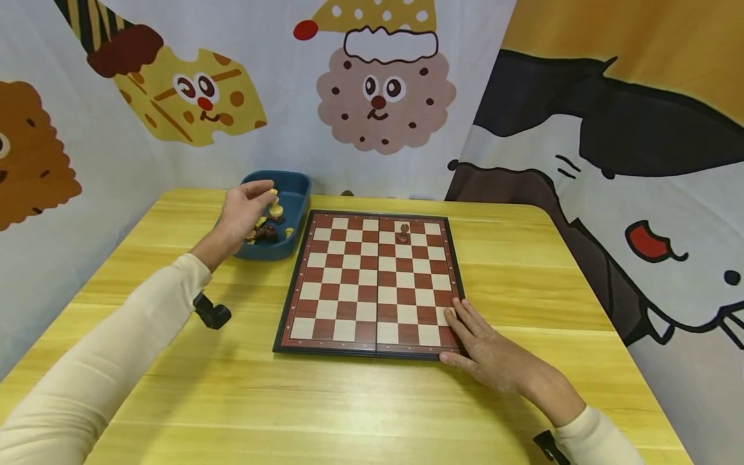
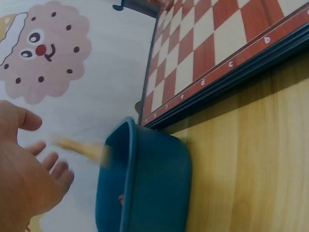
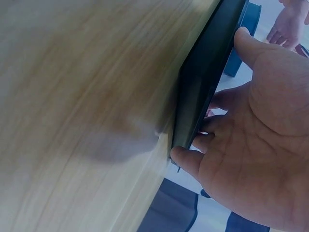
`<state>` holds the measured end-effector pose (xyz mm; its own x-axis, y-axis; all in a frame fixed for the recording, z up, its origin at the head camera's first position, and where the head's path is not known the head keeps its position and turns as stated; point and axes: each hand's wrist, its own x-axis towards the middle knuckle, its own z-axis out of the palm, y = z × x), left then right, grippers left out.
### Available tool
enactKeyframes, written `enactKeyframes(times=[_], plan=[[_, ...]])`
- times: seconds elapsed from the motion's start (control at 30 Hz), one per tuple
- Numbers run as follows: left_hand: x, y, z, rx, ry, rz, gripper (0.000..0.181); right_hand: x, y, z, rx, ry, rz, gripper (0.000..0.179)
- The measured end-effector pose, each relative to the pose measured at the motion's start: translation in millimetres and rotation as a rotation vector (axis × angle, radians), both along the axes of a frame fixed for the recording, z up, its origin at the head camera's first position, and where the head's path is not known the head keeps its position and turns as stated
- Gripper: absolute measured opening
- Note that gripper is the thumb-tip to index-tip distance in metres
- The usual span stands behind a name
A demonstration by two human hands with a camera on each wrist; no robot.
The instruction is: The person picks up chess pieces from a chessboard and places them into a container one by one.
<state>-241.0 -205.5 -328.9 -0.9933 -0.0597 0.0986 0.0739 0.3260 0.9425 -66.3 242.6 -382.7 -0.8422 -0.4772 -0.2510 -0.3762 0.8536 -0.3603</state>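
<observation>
My left hand (image 1: 244, 210) hovers over the blue bin (image 1: 299, 188) with its thumb and fingers apart. A pale yellow chess piece (image 2: 84, 149) is in the air just past its fingertips, blurred in the left wrist view and apart from them. More brown and yellow chess pieces (image 1: 266, 232) lie in the bin. A chessboard (image 1: 360, 278) with red-brown and cream squares lies flat, and one brown chess piece (image 1: 403, 235) stands upright near its far edge. My right hand (image 1: 494, 355) rests on the board's near right corner, fingers extended, thumb at the near edge.
Everything stands on a yellow wood-grain table (image 1: 360, 407). The bin sits at the far left, close beside the board. A white cartoon-printed cloth (image 1: 279, 142) hangs behind the table and at its sides. Black wrist mounts (image 1: 211, 312) show at the sleeves.
</observation>
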Motion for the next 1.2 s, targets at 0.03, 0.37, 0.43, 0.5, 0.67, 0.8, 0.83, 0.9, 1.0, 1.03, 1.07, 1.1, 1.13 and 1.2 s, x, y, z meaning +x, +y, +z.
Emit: enactKeyframes(times=[0.03,0.37,0.43,0.5,0.67,0.8,0.83,0.9,1.0,1.03,1.07,1.1,1.13,1.2], plan=[[-0.1,-1.2,1.6,0.0,-0.002,0.003,0.043,0.1,0.0,0.1,0.0,-0.001,-0.003,0.088],[-2.2,-0.5,3.2,0.042,0.049,-0.002,0.039,-0.5,0.5,0.2,-0.002,0.006,0.002,0.089],[-2.6,2.1,1.8,0.061,0.061,-0.024,0.038,-0.9,0.7,0.2,-0.001,0.006,0.004,0.089],[-2.8,5.8,0.5,0.072,0.067,-0.052,0.037,-1.2,0.8,0.3,0.002,0.008,0.004,0.089],[-1.8,21.3,-3.2,0.08,0.072,-0.119,0.036,-0.8,0.5,1.1,0.005,-0.001,0.003,0.09],[-1.3,41.0,-4.2,0.108,0.087,-0.173,0.035,-0.5,0.1,2.4,0.006,-0.005,0.0,0.089],[-1.4,46.5,-4.2,0.112,0.092,-0.192,0.034,-0.7,0.0,2.5,0.008,-0.003,-0.002,0.089],[-1.7,57.8,-4.5,0.119,0.098,-0.231,0.034,-1.1,-0.6,2.5,0.007,-0.004,-0.001,0.089],[-2.6,74.6,-6.3,0.129,0.095,-0.282,0.034,-1.5,-1.2,1.9,0.003,-0.014,0.0,0.089],[-3.2,80.0,-8.0,0.134,0.09,-0.296,0.034,-1.4,-1.2,1.8,0.005,-0.019,0.001,0.089],[-4.0,85.7,-9.7,0.14,0.088,-0.307,0.034,-1.3,-1.2,1.6,0.005,-0.021,0.0,0.089],[-4.7,91.3,-11.6,0.15,0.084,-0.32,0.034,-1.1,-1.2,1.6,0.006,-0.022,-0.001,0.089],[-5.1,96.9,-13.6,0.162,0.075,-0.331,0.034,-1.0,-1.0,1.7,0.008,-0.023,-0.003,0.088],[-5.2,107.5,-18.1,0.165,0.056,-0.351,0.033,-0.7,-1.3,1.8,0.005,-0.022,-0.004,0.088]])
